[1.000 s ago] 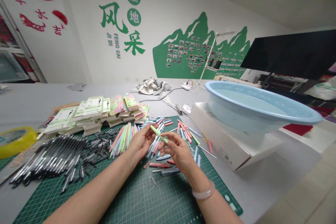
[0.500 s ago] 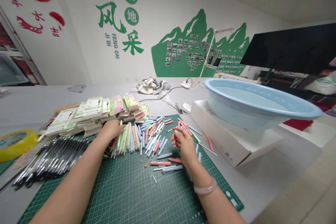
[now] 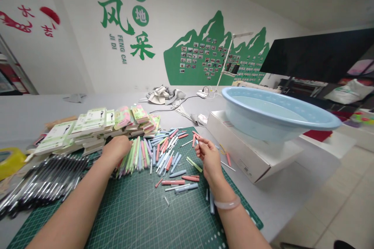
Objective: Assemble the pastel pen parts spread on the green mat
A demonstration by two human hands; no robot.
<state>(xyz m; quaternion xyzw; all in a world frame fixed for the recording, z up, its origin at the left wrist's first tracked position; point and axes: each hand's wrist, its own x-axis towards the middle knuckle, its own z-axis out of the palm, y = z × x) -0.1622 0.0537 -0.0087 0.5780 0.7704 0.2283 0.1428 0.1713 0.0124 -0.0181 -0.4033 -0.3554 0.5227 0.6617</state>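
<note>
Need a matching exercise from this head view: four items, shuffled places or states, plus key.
1. Basin
2. Left hand
3. Yellow roll
4. Right hand

A. at the picture's left edge
B. pale bracelet on its arm
C. on the white box
D. at the left end of the row of pastel pens

Pairs: 1-C, 2-D, 3-A, 4-B

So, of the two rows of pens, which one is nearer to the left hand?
The pastel row with green and pink pens, right at the left hand; the black row lies farther left.
</note>
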